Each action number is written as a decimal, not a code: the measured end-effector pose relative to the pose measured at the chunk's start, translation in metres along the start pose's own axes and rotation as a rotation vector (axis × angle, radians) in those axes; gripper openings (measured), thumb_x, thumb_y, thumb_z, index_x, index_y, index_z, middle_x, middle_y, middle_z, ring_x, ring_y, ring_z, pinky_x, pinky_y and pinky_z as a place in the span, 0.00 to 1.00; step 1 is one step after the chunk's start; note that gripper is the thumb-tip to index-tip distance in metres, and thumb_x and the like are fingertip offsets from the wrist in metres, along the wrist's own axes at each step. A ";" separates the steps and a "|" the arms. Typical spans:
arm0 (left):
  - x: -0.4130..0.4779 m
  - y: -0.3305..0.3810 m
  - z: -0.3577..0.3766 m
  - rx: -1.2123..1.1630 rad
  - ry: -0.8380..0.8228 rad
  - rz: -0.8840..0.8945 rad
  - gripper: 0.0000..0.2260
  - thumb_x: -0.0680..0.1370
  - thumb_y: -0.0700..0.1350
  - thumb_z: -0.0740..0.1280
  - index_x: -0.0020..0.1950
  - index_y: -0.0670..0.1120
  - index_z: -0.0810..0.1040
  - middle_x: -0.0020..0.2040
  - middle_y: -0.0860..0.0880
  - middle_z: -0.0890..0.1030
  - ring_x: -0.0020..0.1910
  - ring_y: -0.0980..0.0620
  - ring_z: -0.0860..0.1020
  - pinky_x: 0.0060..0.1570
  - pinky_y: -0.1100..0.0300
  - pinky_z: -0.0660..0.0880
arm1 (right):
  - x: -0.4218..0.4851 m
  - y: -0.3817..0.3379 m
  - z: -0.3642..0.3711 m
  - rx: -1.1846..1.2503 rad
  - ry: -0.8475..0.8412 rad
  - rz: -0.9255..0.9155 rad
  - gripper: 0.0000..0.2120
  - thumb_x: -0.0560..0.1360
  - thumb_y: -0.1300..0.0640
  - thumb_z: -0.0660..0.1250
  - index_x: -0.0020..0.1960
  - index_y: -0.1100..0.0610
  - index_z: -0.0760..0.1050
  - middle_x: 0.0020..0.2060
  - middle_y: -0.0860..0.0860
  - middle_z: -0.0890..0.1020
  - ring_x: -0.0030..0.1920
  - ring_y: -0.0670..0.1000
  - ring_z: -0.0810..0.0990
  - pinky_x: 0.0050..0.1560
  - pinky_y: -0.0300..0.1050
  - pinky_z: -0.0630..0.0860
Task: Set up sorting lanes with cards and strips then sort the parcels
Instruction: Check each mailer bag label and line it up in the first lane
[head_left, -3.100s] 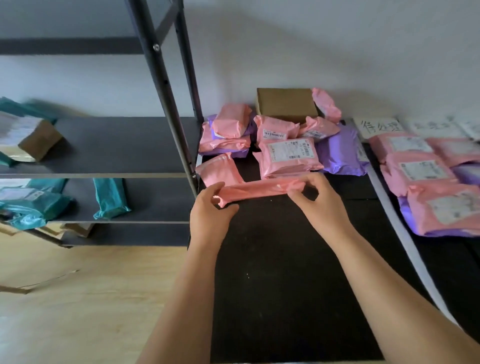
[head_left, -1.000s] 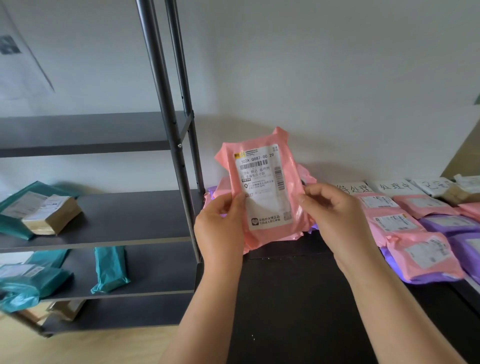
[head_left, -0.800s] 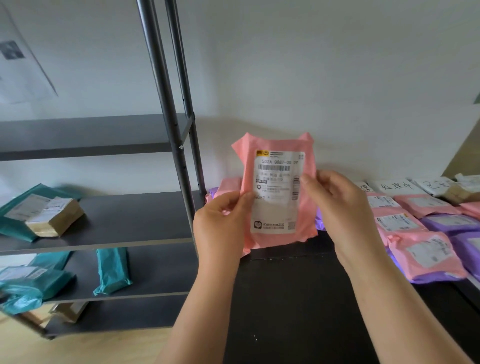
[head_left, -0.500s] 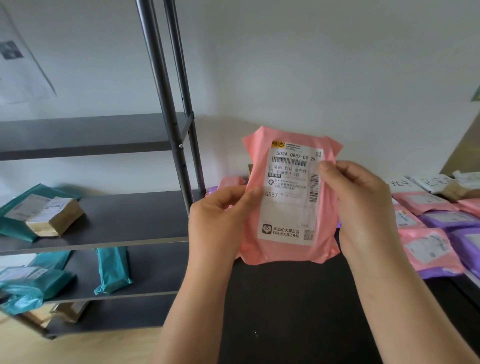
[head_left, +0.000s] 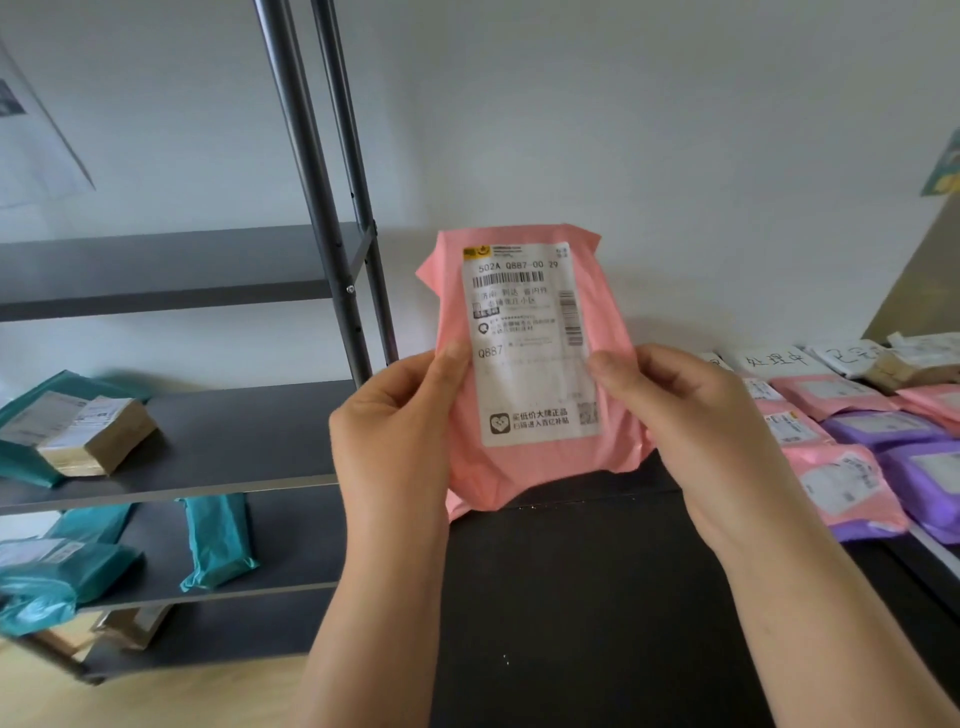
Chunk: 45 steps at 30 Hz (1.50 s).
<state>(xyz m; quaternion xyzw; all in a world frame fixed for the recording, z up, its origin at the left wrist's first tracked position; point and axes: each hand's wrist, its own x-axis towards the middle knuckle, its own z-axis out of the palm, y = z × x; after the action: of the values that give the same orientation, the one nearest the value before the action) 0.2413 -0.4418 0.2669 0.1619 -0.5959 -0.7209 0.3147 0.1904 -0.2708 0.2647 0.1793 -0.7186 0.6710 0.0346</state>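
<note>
Pink parcel (head_left: 524, 467) is up off the black table (head_left: 597, 597), upright, white label (head_left: 535, 343) facing us: "502A Q887-00 29", "Q887" lower down. Left hand (head_left: 395, 431) pinches its left edge and right hand (head_left: 685, 421) its right, thumbs in front. Far right, pink and purple parcels (head_left: 852, 467) lie below handwritten cards (head_left: 776, 359); left, teal parcels (head_left: 218, 540) sit on grey shelves (head_left: 223, 436).

Plain white wall (head_left: 675, 130), grey metal shelving (head_left: 218, 431) at left, pale wooden floor (head_left: 156, 701), soft daylight.
</note>
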 end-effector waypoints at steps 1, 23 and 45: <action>0.000 0.001 0.000 -0.007 0.001 -0.007 0.03 0.72 0.54 0.76 0.40 0.56 0.87 0.40 0.54 0.86 0.40 0.55 0.85 0.36 0.65 0.79 | -0.002 -0.001 0.001 -0.014 0.003 -0.009 0.19 0.67 0.38 0.70 0.42 0.54 0.83 0.41 0.57 0.85 0.47 0.65 0.82 0.48 0.68 0.78; -0.006 -0.001 -0.008 -0.222 -0.221 -0.163 0.12 0.66 0.52 0.76 0.44 0.45 0.87 0.49 0.44 0.86 0.49 0.45 0.85 0.45 0.56 0.81 | -0.009 0.009 -0.006 0.069 0.087 -0.068 0.21 0.69 0.41 0.73 0.40 0.61 0.80 0.39 0.62 0.82 0.45 0.65 0.82 0.47 0.57 0.73; -0.018 -0.038 0.020 0.322 -0.280 0.190 0.13 0.78 0.45 0.71 0.42 0.66 0.80 0.41 0.66 0.83 0.41 0.66 0.80 0.37 0.73 0.75 | -0.040 0.011 -0.052 -0.558 0.350 -0.224 0.14 0.77 0.55 0.70 0.62 0.46 0.79 0.50 0.30 0.77 0.53 0.25 0.73 0.49 0.17 0.64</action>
<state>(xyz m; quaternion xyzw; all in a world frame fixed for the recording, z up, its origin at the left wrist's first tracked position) 0.2331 -0.4118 0.2329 0.0515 -0.7537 -0.5990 0.2655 0.2147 -0.2115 0.2475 0.1230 -0.8333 0.4614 0.2784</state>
